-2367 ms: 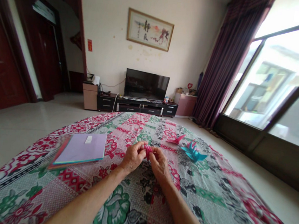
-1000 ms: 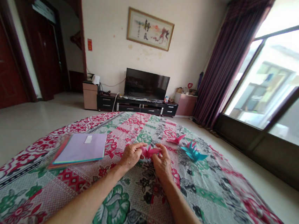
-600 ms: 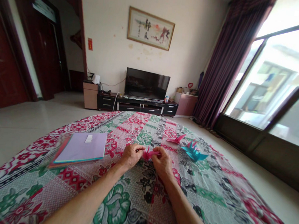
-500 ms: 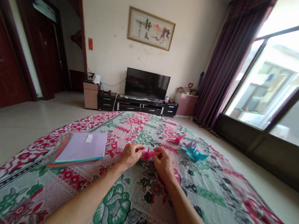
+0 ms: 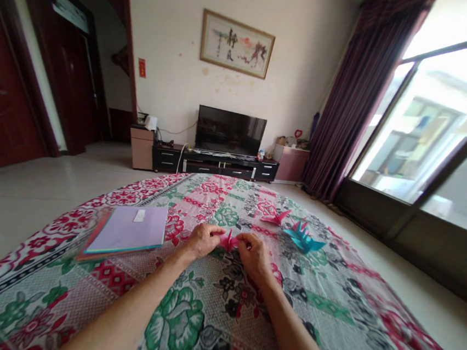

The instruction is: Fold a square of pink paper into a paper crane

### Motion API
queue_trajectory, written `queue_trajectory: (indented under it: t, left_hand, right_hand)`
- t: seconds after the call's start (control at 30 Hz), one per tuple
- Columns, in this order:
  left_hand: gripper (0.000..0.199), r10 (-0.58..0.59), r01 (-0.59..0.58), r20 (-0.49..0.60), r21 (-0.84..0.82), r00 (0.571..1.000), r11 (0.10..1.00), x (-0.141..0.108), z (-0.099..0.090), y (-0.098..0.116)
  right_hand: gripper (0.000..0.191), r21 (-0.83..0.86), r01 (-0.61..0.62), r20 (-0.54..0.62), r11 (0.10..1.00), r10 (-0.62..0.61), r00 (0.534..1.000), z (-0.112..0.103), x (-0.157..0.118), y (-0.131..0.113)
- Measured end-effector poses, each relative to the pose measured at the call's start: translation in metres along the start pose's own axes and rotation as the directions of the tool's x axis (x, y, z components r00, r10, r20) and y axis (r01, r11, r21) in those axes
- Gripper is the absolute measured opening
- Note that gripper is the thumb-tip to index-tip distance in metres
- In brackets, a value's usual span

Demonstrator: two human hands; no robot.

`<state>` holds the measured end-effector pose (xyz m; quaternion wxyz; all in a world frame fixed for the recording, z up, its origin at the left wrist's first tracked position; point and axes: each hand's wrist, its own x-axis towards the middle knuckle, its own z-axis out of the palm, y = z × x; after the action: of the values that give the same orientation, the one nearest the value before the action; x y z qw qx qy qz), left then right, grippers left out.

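Note:
A pink origami crane (image 5: 229,243) is held between my two hands, just over the middle of the patterned tablecloth (image 5: 221,306). My left hand (image 5: 205,240) pinches its left wing between thumb and fingers. On the other side, my right hand (image 5: 254,249) has the right wing in a similar pinch. A thin pointed part of the crane stands upright between them. To the right lie a pink paper crane (image 5: 275,218) and a blue paper crane (image 5: 305,239), with more pink paper showing behind the blue one.
A stack of coloured paper (image 5: 131,231), lilac on top with a small white label (image 5: 139,216), lies on the left of the round table. Beyond the table stand a television (image 5: 230,132) and a low black cabinet (image 5: 203,169). Windows and a purple curtain (image 5: 340,97) are at right.
Both hands have shifted very slightly left with the crane, and its wings show a little more between my fingers. The paper stack and other cranes stay put.

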<state>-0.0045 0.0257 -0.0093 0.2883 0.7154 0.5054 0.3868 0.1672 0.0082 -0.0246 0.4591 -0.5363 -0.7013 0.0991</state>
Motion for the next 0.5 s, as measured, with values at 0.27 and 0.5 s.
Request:
queue_trajectory:
  t: [0.27,0.5]
  left_hand:
    - [0.027,-0.079,0.076,-0.024,-0.084,0.997,0.994,-0.003,-0.0007,0.0062]
    - [0.026,-0.106,0.102,-0.036,-0.088,0.994,0.991,-0.0034,0.0002,0.0071]
  right_hand:
    - [0.024,-0.041,-0.051,-0.006,0.998,0.051,0.999,-0.0007,-0.0006,-0.0011]
    - [0.025,-0.07,-0.097,-0.012,0.993,0.096,0.995,-0.0029,-0.0005,-0.0031]
